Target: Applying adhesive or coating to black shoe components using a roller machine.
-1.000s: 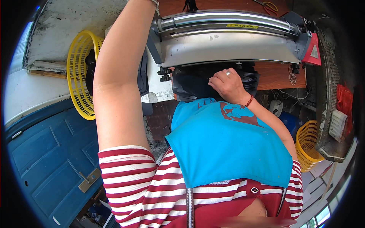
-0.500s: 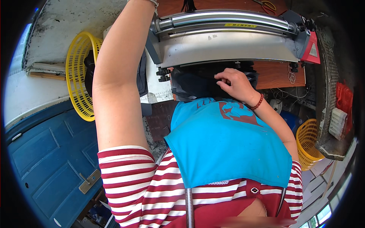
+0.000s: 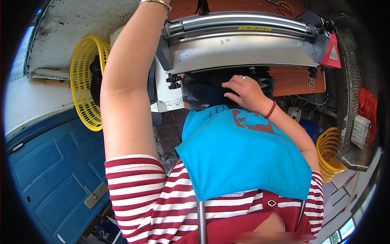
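My right hand (image 3: pixel 246 93), with a ring and a red bead bracelet, rests on a pile of black sheet-like pieces (image 3: pixel 205 87). Its fingers point left, loosely bent, with the thumb a little apart; nothing shows in its grasp. The pile lies at the near side of a roller machine (image 3: pixel 243 51), partly under its sloping metal plate. My left arm (image 3: pixel 126 77) reaches far forward past the machine's left end. Only a metal bangle (image 3: pixel 159 3) at the wrist shows there; the hand itself is beyond the top edge.
A yellow basket (image 3: pixel 87 81) with dark pieces stands left of my arm. Another yellow basket (image 3: pixel 330 156) is low on the right. Scissors (image 3: pixel 282 6) lie behind the machine on the brown tabletop (image 3: pixel 298 79). Loose cables (image 3: pixel 310 99) hang at the right.
My right hand has shifted slightly left, and its fingers have straightened over the black pile. My left arm has drawn back a little, bringing more of the bangle into view.
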A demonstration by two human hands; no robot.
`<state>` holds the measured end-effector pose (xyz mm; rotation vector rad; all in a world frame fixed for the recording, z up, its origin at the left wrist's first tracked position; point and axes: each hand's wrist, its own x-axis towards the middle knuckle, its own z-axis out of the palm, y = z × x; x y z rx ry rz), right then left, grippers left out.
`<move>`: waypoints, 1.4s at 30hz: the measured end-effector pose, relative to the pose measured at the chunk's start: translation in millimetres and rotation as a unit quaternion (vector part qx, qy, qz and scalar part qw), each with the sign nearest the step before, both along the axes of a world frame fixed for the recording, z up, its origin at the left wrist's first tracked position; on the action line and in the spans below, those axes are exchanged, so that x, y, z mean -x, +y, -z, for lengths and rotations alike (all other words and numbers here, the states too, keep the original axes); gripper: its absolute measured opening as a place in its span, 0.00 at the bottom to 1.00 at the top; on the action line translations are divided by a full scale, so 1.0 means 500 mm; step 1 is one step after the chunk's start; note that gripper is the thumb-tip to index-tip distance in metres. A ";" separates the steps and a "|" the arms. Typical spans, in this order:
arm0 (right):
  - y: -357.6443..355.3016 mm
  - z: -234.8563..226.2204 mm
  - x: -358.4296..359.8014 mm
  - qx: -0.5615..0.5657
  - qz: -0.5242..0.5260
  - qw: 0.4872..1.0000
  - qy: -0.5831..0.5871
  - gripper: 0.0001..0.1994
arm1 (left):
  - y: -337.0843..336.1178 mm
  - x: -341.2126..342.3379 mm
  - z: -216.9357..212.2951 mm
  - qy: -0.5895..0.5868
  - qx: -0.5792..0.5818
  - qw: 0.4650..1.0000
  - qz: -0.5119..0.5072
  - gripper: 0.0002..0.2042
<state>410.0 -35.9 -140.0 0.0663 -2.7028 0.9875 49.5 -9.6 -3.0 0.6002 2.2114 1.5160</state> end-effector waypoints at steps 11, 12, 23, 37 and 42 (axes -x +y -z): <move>-0.009 0.031 -0.005 -0.180 -0.036 0.980 0.082 0.14 | 0.005 0.011 0.007 -0.025 -0.017 0.999 0.013 0.16; -0.010 0.033 -0.005 -0.179 -0.042 0.980 0.081 0.14 | 0.005 0.012 0.008 -0.038 -0.026 0.999 0.021 0.16; -0.018 0.040 0.005 -0.171 -0.048 0.974 0.138 0.10 | 0.004 0.014 0.019 0.004 -0.021 1.000 0.008 0.15; -0.020 0.032 0.004 -0.242 -0.081 0.958 0.134 0.12 | 0.007 0.016 0.026 -0.001 -0.021 1.000 0.000 0.14; -0.021 0.033 0.005 -0.254 -0.095 0.953 0.138 0.10 | 0.006 0.015 0.023 -0.005 -0.022 1.000 0.002 0.14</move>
